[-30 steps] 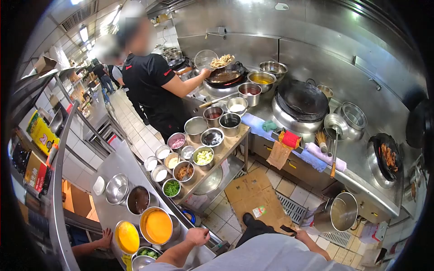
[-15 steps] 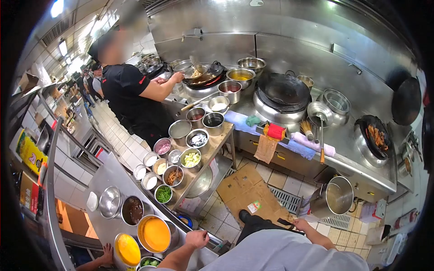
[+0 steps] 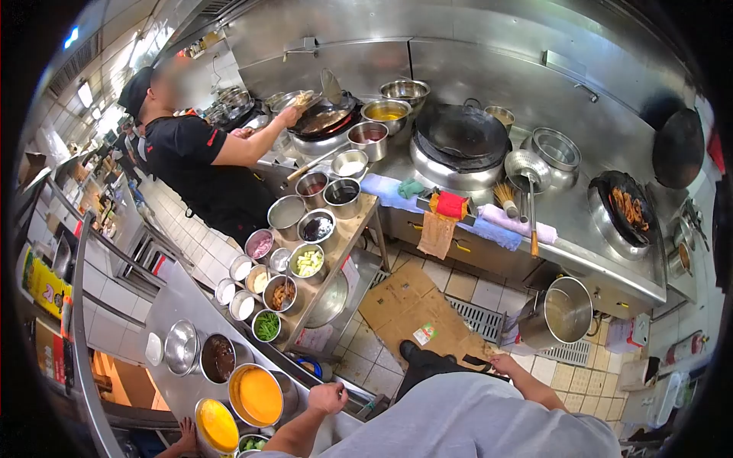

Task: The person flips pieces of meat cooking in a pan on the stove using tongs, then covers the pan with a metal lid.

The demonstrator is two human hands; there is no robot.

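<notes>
My left hand (image 3: 328,398) is curled closed at the edge of the steel counter (image 3: 164,305), right of a pot of orange liquid (image 3: 258,395); whether it holds anything is hidden. Low on the right, my right hand (image 3: 504,365) pinches a dark strap (image 3: 477,362) above the cardboard (image 3: 401,305). Near my left hand are a pot of yellow liquid (image 3: 217,424), a pot of brown sauce (image 3: 219,358) and green vegetables (image 3: 252,443). Chopped green beans (image 3: 266,326) fill a container on the wooden-topped cart (image 3: 336,259).
A co-worker in black (image 3: 198,164) stands at a wok (image 3: 324,118) holding a strainer. Another person's hand (image 3: 183,437) rests on the counter at lower left. An empty wok (image 3: 462,133), a ladle (image 3: 534,229) and a tall pot (image 3: 566,309) are on the right.
The view has turned, shifting the scene left. The co-worker's strainer, raised and then lowered, is now tilted beside the wok. My hands keep nearly the same pose.
</notes>
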